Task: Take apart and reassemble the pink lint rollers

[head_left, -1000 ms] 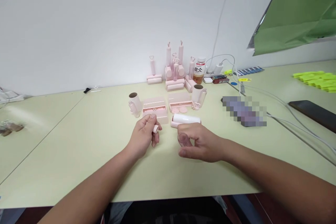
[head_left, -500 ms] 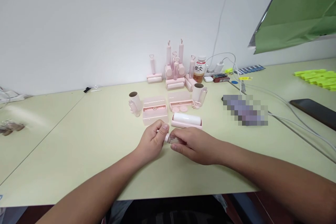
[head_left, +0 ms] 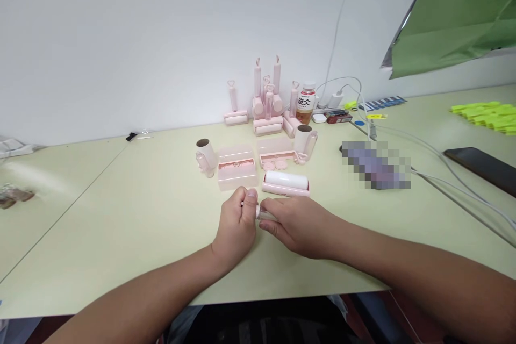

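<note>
My left hand is closed, thumb on top, around the pale pink end of a small lint roller handle. My right hand wraps the handle's clear tube, and most of the piece is hidden by my fingers. Just beyond my hands lies a pink lint roller case with a white sticky roll in it. Behind that, two pink cases with clear lids, a left case and a right case, lie opened. Small round pink pieces lie before the right one.
White rolls with cardboard cores stand left and right, each with a clear pink handle beside it. Against the wall are several assembled pink lint rollers and a labelled bottle. Phones, cables and yellow-green strips lie right.
My left hand has turned more upright, its knuckles rolling up around the handle's end. My right hand keeps its grip on the tube. The view has shifted slightly.
</note>
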The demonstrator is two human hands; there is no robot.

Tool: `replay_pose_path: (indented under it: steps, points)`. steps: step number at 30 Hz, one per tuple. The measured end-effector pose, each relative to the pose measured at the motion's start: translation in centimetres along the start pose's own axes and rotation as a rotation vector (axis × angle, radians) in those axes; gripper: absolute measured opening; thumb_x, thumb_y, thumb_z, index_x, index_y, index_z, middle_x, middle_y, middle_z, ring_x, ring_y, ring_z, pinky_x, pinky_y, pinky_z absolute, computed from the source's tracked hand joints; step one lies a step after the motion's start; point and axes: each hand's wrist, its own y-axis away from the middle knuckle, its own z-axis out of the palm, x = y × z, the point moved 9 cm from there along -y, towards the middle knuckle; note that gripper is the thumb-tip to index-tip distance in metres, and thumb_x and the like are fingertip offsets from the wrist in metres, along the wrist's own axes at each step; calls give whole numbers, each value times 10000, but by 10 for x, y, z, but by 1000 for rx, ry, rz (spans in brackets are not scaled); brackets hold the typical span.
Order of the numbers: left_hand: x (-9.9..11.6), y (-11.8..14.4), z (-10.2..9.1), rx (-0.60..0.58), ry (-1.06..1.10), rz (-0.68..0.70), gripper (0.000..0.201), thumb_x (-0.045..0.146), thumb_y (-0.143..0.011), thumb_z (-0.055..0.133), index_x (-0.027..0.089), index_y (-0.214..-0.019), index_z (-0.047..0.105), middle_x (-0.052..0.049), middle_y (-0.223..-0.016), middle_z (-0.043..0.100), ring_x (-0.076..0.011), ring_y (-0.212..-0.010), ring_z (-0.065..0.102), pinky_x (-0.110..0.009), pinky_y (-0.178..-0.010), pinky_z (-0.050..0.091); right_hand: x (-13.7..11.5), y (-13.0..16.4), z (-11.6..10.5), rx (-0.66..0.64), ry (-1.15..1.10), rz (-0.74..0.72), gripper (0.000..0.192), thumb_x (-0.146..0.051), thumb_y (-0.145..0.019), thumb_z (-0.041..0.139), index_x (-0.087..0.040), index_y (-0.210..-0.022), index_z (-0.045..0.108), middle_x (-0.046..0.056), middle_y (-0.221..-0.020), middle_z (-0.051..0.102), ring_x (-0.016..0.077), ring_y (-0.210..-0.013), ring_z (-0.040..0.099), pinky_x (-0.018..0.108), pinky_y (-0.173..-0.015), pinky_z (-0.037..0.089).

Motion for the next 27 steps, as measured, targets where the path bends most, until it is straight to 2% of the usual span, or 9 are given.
replay_pose_path:
  steps: [11,20,24,25,27]
  points:
    - [-6,-5,2,41,-51,-30,424,474,-965,377,219,-636,294,58,-568,333,-110,-547,329,-256,-518,293,1,-4,6,53,122,18,267,-381,-986,449,-157,-946,589,76,-802,699,225,-679,640,295,-528,207]
    - [-12,-9,2,54,57,-85,418,480,-951,393,221,-637,296,58,-586,312,-107,-549,319,-253,-513,299,4,-8,11,111,107,39,269,-373,-982,457,-141,-981,592,111,-843,690,239,-743,639,295,-565,309]
    - [-2,-13,-2,-15,15,8,412,489,-956,392,216,-651,344,48,-589,382,-112,-557,376,-248,-527,324,9,-11,4,77,-168,17,271,-393,-976,454,-151,-919,563,81,-859,646,197,-757,582,288,-613,364]
    - [1,-13,-3,-33,-3,45,407,487,-959,392,214,-659,360,45,-591,407,-114,-560,394,-246,-531,332,10,-12,4,36,-294,8,290,-411,-975,453,-160,-863,545,53,-811,616,170,-720,552,277,-611,371]
    - [7,-11,-2,-79,-26,117,387,473,-965,390,213,-679,388,39,-591,468,-116,-560,435,-243,-538,348,13,-10,11,-127,-603,26,346,-470,-977,428,-175,-817,512,-9,-692,522,117,-601,468,245,-553,365]
